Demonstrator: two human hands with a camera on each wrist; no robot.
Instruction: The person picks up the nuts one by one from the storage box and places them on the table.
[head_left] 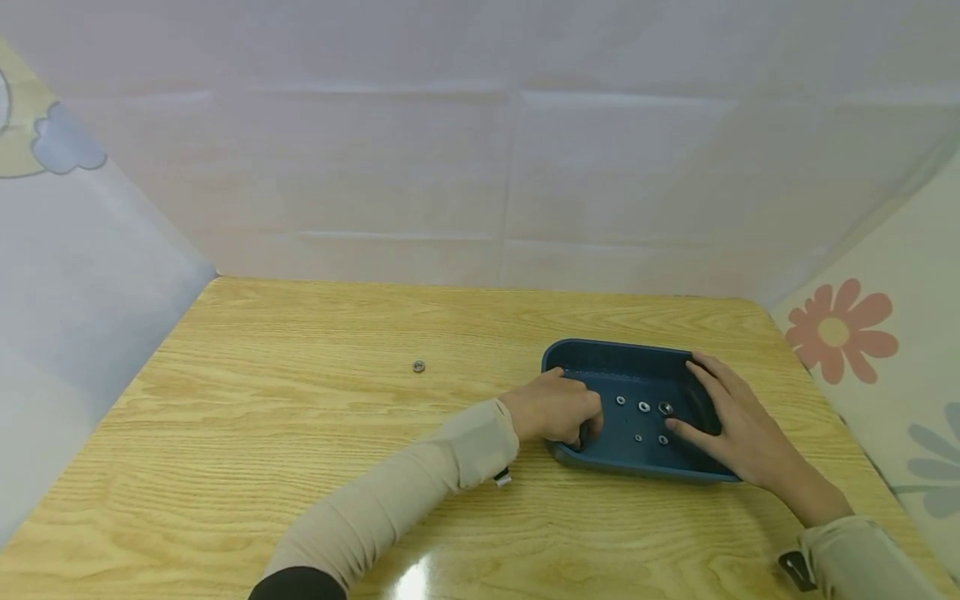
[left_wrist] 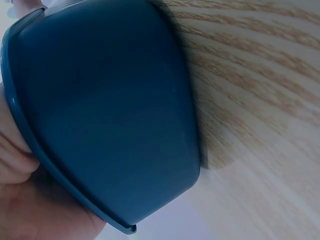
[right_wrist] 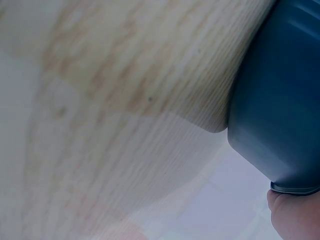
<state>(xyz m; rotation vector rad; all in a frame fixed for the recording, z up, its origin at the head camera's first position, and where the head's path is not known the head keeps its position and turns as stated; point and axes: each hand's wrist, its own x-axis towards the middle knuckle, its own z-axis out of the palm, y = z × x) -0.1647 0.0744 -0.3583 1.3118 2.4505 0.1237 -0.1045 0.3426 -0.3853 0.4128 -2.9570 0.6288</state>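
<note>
1. Blue tray [head_left: 622, 358] sits on R side of wood-grain table [head_left: 225, 467], w/ 5 small nut-like metal pcs [head_left: 644, 407] lying apart on its floor.
2. L hand [head_left: 558, 408] reaches over tray's L end, fingers curled down inside; can't tell if they pinch anything, tips hidden.
3. R hand [head_left: 742, 433] is spread across tray's R end: fingers by far R corner of rim, thumb inside, pointing at nearest pc.
4. Single loose nut [head_left: 418, 367] lies on table, well L of tray.
5. Bkgd: pale wall cloth [head_left: 375, 167]; red flower print [head_left: 832, 332] at R.
</note>
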